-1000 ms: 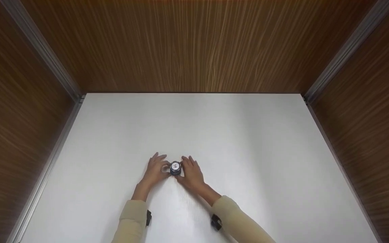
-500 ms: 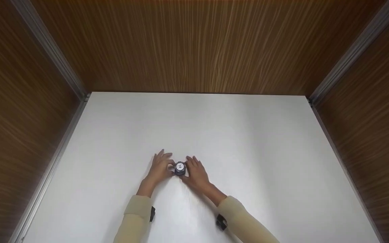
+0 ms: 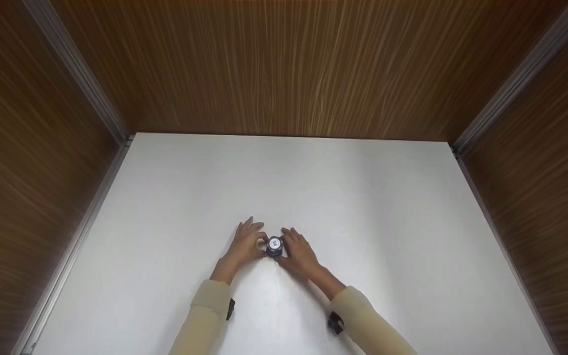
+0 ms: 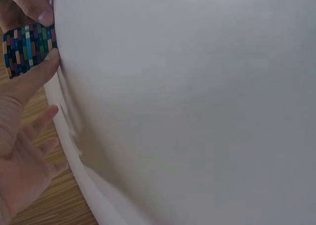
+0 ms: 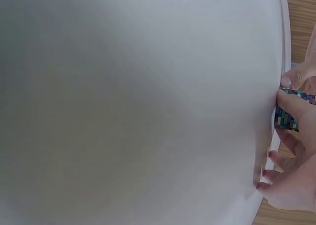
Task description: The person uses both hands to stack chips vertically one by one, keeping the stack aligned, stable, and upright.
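A stack of poker chips (image 3: 274, 245) stands on the white table in the head view, a white numbered label on its top chip. Its side (image 4: 30, 49) shows many small coloured blocks in the left wrist view. My left hand (image 3: 245, 245) pinches the stack from the left between thumb and index finger, the other fingers spread away from it. From the other side my right hand (image 3: 301, 255) holds it, thumb at the near side and index finger at the far side. The right wrist view shows the chips (image 5: 286, 117) partly hidden behind the right hand's fingers.
The white tabletop (image 3: 363, 207) stretches around both hands. Brown wood-grain panels (image 3: 284, 69) rise at the back and both sides, with grey metal strips (image 3: 79, 74) at the corners. Dark wrist devices (image 3: 336, 323) sit by the beige sleeves (image 3: 363, 315).
Both hands and the chip stack have shifted a little to the right along the table, keeping their hold. The head view itself has also moved slightly.
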{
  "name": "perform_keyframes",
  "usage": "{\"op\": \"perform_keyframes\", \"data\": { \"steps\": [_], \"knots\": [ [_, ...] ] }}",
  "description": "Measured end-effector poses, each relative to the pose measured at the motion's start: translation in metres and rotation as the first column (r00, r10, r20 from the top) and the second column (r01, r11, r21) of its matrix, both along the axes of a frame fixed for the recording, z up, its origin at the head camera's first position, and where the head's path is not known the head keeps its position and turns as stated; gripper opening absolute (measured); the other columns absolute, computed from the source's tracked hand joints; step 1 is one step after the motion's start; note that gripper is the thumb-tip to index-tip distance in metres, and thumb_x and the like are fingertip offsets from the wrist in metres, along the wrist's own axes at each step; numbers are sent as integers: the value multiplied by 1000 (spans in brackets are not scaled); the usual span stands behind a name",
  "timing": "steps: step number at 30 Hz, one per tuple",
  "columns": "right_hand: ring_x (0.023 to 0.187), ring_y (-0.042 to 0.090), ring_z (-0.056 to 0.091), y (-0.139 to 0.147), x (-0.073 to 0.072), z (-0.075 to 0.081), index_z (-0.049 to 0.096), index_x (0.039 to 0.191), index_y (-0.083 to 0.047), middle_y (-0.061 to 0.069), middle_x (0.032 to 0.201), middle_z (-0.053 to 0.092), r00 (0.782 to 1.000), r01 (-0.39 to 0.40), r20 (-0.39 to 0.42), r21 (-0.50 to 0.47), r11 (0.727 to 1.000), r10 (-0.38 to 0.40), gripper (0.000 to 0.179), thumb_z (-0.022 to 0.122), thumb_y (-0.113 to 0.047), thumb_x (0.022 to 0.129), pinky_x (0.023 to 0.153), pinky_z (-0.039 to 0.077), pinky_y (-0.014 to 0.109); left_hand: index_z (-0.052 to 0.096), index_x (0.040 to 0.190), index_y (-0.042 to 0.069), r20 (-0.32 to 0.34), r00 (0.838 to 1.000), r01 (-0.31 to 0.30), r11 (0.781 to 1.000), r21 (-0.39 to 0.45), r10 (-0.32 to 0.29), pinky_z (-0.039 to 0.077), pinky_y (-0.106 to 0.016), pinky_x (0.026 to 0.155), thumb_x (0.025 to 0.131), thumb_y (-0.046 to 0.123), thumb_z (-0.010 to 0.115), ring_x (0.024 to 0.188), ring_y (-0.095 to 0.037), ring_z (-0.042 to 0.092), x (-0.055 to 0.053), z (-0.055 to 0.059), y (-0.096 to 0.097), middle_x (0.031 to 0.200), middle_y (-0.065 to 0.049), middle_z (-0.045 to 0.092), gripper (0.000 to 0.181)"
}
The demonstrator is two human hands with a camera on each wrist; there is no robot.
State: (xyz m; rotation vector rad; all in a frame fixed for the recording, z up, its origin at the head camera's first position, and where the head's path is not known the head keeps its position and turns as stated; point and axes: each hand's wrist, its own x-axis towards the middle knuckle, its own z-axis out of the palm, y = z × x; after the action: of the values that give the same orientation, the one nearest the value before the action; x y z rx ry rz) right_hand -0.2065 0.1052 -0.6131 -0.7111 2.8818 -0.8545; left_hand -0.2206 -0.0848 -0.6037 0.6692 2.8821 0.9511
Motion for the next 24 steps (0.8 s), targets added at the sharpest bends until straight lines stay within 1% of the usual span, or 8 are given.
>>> {"op": "perform_keyframes", "data": {
  "steps": [6, 12, 18, 22, 24],
  "knots": [
    [128, 40, 30, 13, -2, 3, 52, 116, -1, 20, 136, 41, 999, -1, 36, 3, 1000, 1, 50, 72, -26, 78, 106, 23, 50, 66, 83, 9, 23, 1000, 8, 1000, -2, -8, 8, -57, 106, 66, 15, 80, 130, -43, 22, -1, 0, 12, 128, -21, 49, 23],
    [130, 38, 27, 25, -5, 2, 51, 118, -4, 18, 138, 39, 997, -1, 73, 23, 1000, -1, 50, 71, -27, 79, 107, 21, 48, 67, 85, 9, 32, 999, 4, 999, -44, -3, 10, -54, 107, 68, 17, 79, 130, -41, 23, -3, 1, 25, 127, -18, 50, 23],
    [129, 39, 27, 37, -8, 3, 53, 116, -3, 19, 137, 40, 998, -17, 52, -19, 1000, 18, 47, 72, -23, 78, 105, 22, 52, 66, 85, 7, 3, 1000, 18, 999, -48, -18, 13, -54, 107, 69, 16, 79, 130, -41, 25, -4, 1, 36, 125, -18, 50, 22],
    [128, 41, 29, 45, -9, 1, 54, 113, -3, 20, 135, 41, 999, -35, 23, -43, 998, 36, 44, 72, -22, 78, 104, 24, 54, 65, 85, 6, 0, 1000, 24, 999, -49, -24, 14, -54, 107, 69, 16, 78, 129, -41, 26, -5, 2, 42, 124, -19, 51, 23],
    [128, 41, 28, 49, -10, 0, 54, 113, -3, 20, 135, 41, 999, -46, 21, -58, 997, 47, 44, 72, -20, 78, 103, 24, 54, 65, 85, 6, 2, 1000, 28, 998, -48, -28, 15, -54, 106, 69, 16, 79, 129, -41, 27, -6, 2, 45, 124, -19, 51, 23]
  ]
}}
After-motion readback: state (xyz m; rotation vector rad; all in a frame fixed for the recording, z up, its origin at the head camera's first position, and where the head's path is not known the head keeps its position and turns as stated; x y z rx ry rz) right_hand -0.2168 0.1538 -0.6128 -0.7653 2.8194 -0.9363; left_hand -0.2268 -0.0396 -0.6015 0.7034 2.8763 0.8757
